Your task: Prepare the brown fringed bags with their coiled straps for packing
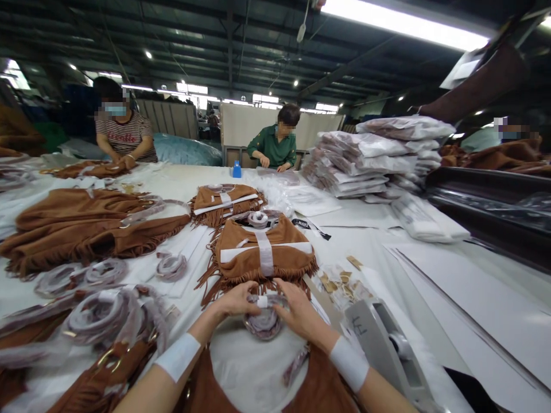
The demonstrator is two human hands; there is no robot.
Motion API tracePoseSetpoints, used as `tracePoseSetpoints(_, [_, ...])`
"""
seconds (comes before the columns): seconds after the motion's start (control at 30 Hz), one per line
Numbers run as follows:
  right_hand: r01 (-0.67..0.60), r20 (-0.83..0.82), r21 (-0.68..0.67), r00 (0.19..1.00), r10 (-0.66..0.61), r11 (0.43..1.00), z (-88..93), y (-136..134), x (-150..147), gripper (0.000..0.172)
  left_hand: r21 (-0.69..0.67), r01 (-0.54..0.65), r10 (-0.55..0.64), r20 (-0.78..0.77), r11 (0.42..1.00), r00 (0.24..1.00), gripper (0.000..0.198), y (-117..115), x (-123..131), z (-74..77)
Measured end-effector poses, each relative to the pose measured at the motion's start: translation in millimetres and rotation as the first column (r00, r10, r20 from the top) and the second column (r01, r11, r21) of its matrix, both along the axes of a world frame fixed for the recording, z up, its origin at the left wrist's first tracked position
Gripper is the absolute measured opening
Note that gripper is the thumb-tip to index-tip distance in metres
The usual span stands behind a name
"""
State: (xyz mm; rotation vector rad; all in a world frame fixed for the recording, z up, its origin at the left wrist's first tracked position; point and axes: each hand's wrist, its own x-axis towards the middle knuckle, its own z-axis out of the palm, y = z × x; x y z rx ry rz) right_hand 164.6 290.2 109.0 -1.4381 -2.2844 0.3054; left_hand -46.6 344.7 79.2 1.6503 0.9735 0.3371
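One brown bag (327, 384) laid at the near edge of the surface (181, 173) | grey tape dispenser (365, 332), right of it, mark unread: could be knocked by right forearm (381, 388) | coiled strap (263, 329) held over bag's opening by left hand (236, 299) and right hand (296, 310), fingers half-curled round it: could unwind if grip is slackened | black ribbon (302, 223), mid-surface: "kat…" read, ending unclear

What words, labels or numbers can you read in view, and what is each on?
"ka", last letters unclear: white, on the black label.
"colle", start unclear: red, on the striped shirt.
Handwritten marks on the grey tape dispenser: not legible.
No numbers that I can read.
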Motion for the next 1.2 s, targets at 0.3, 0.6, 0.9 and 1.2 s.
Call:
tracePoseSetpoints(0.3, [0.349,-0.336,-0.036,0.878,-0.340,0.936,-8.3,-52,53,0.033,-0.002,0.123,-0.118,-0.301,0.992,0.946,0.072,16,8,11.4])
tracePoseSetpoints(0.6, [0.292,-0.185,0.233,0.950,-0.252,0.928,-29.5,-100,23,0.026,0.250,0.236,-0.056,-0.567,0.939,0.822,0.057,0,42,29.9])
tracePoseSetpoints(0.9, [0.255,0.010,0.229,0.964,-0.264,0.940,-50.2,-116,10,0.028,0.353,0.368,0.002,-0.723,0.860,0.690,0.035,-17,74,21.2])
tracePoseSetpoints(1.2, [0.284,-0.119,0.310,0.959,-0.259,0.907,-53.7,-112,17,0.038,0.445,0.427,0.054,-0.739,0.787,0.671,0.045,-7,63,20.8])
